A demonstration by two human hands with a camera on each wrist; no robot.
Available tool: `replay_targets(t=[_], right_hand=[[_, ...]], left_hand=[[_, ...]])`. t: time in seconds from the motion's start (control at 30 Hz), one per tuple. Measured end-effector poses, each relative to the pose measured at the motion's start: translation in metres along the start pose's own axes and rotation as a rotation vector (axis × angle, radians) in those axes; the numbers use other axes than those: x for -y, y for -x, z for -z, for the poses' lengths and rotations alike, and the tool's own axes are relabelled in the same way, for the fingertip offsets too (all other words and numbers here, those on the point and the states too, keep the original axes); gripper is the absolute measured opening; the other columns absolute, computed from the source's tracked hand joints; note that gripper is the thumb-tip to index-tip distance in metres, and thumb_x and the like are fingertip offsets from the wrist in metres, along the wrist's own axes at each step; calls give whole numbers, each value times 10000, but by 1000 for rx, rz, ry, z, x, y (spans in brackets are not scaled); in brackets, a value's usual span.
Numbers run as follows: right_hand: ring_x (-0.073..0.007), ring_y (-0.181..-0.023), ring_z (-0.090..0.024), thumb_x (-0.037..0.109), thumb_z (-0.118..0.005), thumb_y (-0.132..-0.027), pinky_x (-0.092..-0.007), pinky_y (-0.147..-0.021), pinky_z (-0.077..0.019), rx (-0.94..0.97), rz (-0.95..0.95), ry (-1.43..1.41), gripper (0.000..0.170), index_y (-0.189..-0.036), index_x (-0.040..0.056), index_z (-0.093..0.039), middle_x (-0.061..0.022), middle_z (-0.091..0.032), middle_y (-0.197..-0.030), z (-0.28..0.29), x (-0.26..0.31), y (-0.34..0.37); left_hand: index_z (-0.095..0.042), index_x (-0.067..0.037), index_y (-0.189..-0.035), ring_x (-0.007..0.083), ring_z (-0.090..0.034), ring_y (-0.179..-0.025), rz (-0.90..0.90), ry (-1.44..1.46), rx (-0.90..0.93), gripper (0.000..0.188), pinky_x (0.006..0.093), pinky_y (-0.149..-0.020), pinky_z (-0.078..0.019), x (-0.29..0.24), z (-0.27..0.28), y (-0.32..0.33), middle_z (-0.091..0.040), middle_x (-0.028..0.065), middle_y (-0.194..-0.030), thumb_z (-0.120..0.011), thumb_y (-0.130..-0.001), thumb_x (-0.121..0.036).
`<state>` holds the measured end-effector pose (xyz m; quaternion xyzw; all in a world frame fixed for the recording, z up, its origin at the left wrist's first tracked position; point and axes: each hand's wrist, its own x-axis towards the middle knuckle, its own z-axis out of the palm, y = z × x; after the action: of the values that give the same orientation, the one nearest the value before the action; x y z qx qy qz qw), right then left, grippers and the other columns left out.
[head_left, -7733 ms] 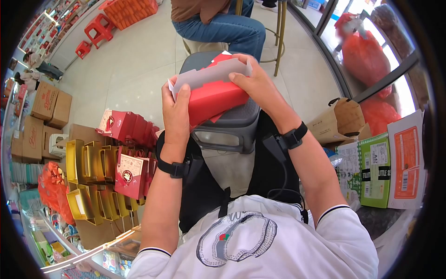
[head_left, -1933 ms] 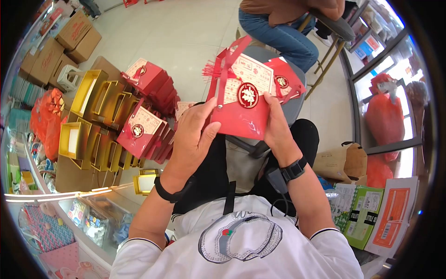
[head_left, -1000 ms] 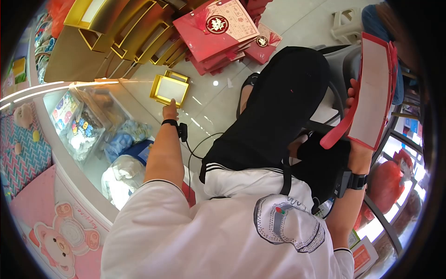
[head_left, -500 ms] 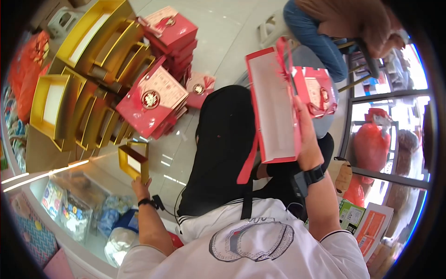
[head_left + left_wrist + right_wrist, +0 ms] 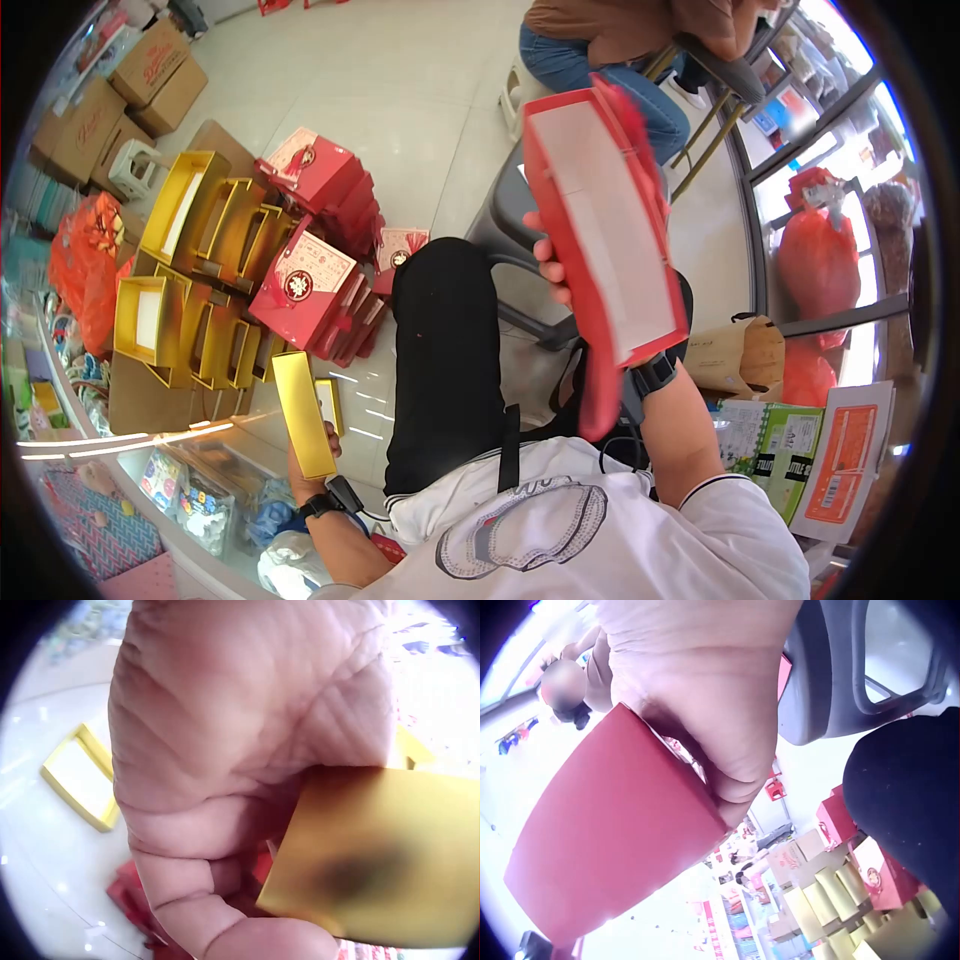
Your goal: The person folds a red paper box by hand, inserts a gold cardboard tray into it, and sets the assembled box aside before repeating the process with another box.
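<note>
My left hand [image 5: 306, 486] grips a gold open box [image 5: 303, 415], raised above the floor at my left with one flat side facing the head camera. In the left wrist view, the fingers curl beside that gold box [image 5: 375, 855]. Another small gold box [image 5: 329, 402] lies on the floor just behind it. My right hand [image 5: 549, 262] holds a red gift box [image 5: 605, 230] over my lap, its opening and pale inside facing up toward me. A red ribbon [image 5: 600, 385] hangs from its near end. The right wrist view shows my palm [image 5: 712, 682] against the box's red outside [image 5: 615, 832].
A grey stool [image 5: 505, 215] stands ahead between my knees and a seated person [image 5: 610, 70]. On the left floor are stacked gold boxes [image 5: 205, 235], piled red gift boxes [image 5: 310, 285] and cartons [image 5: 150, 60]. A glass counter [image 5: 110, 450] runs near left; a paper bag [image 5: 735, 355] stands right.
Both hands were on a red box; then my left hand let go, reached to the floor and lifted a gold box. My right hand kept a red box, now turned opening-up.
</note>
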<state>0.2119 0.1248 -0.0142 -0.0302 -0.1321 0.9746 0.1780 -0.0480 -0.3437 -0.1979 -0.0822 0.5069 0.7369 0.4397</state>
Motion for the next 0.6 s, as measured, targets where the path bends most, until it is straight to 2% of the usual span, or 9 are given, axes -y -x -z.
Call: replay_targets(t=[0.03, 0.07, 0.1, 0.17, 0.2, 0.27, 0.33, 0.47, 0.6], right_hand=[[-330, -1101, -705, 449, -472, -1094, -423, -882, -631, 153, -7, 31, 722, -1549, -101, -360, -275, -634, -1301, -3, 11, 3], [-383, -1075, -699, 455, -496, -1079, -469, -886, -631, 164, 16, -34, 783, -1531, -160, -323, -327, -609, -1282, 5, 12, 6], [-388, -1088, -699, 401, -490, -1093, -472, -911, -627, 159, -78, -75, 698, -1558, -98, -341, -294, -599, -1338, 0, 16, 9], [-376, -1125, -694, 351, -489, -1104, -471, -947, -614, 26, 61, -35, 602, -1563, -24, -380, -247, -613, -1368, 7, 9, 21], [-355, -1147, -692, 332, -493, -1107, -465, -967, -607, -14, 100, -20, 556, -1554, 12, -410, -219, -624, -1377, 11, 7, 26], [-308, -1173, -692, 320, -505, -1109, -448, -992, -599, -114, 174, -20, 501, -1526, 48, -461, -182, -644, -1380, 18, 6, 29], [-240, -1220, -684, 393, -500, -1109, -396, -1031, -579, -262, 175, 21, 554, -1532, 39, -455, -152, -630, -1424, 19, 13, 31], [-216, -1169, -696, 379, -554, -1090, -368, -988, -602, -363, 253, 223, 505, -1449, 26, -514, -142, -666, -1348, 17, 26, 36], [-197, -1197, -679, 390, -534, -1098, -366, -1001, -599, -401, 370, 419, 514, -1455, 24, -493, -135, -637, -1376, 10, 36, 45]], left_hand=[[-651, -35, -1136, 237, -648, -726, -58, -52, 32, 332, 343, -597, -510, -16, -35, 7, -667, 133, -925, -612, -1016, -342], [-641, -20, -1194, 235, -645, -704, -71, 0, 94, 334, 334, -579, -506, -32, -70, 15, -666, 138, -921, -645, -990, -284], [-640, -26, -1152, 223, -617, -686, -51, -109, 154, 372, 325, -575, -492, -42, -83, 15, -642, 120, -879, -643, -984, -358], [-638, -38, -1069, 200, -560, -651, -21, -310, 255, 478, 309, -568, -465, -56, -105, 17, -594, 85, -794, -639, -972, -506], [-626, -57, -1012, 174, -535, -601, -28, -422, 130, 515, 296, -549, -454, -60, -130, 26, -568, 67, -733, -582, -998, -569], [-632, -60, -1020, 164, -557, -629, -7, -365, 64, 516, 294, -567, -469, -74, -162, 35, -585, 59, -768, -557, -1018, -570], [-640, -71, -1066, 142, -624, -720, -166, -362, -20, 448, 279, -627, -506, -83, -262, 69, -640, 34, -868, -500, -1076, -497], [-612, -50, -1269, 161, -665, -948, -405, -586, 194, 420, 301, -835, -530, -104, -268, 41, -691, 62, -1094, -432, -1129, -402], [-527, -33, -1437, 181, -633, -1152, -333, -485, 391, 495, 342, -1020, -479, -110, -339, 27, -657, 91, -1300, -371, -1151, -406]])
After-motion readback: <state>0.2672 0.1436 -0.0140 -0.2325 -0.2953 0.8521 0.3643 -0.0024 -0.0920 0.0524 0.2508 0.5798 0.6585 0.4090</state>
